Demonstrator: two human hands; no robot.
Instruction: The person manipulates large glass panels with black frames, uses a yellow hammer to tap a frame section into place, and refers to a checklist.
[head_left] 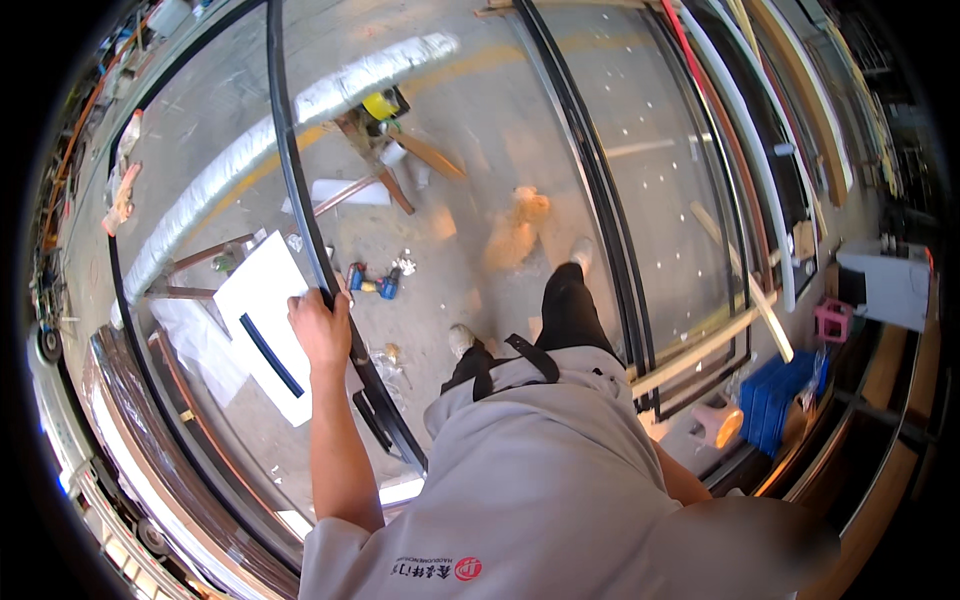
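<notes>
Frame edge, black and glossy (300, 190), runs in a long curve from far left down toward my body; it borders a big glass pane (200, 150). My left hand (322, 325) is clamped around it mid-length. White sheet (262, 320) lies just left. My right hand is hidden behind my torso, grip unknown.

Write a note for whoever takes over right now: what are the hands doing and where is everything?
Left hand: gripping the black frame edge of the big glass panel lying over trestles.
Right hand: out of view.
On the glass: white sheet with a dark strip. Foil-wrapped tube beneath.
Another framed panel stands to the right.
Done or left: cannot tell.
</notes>
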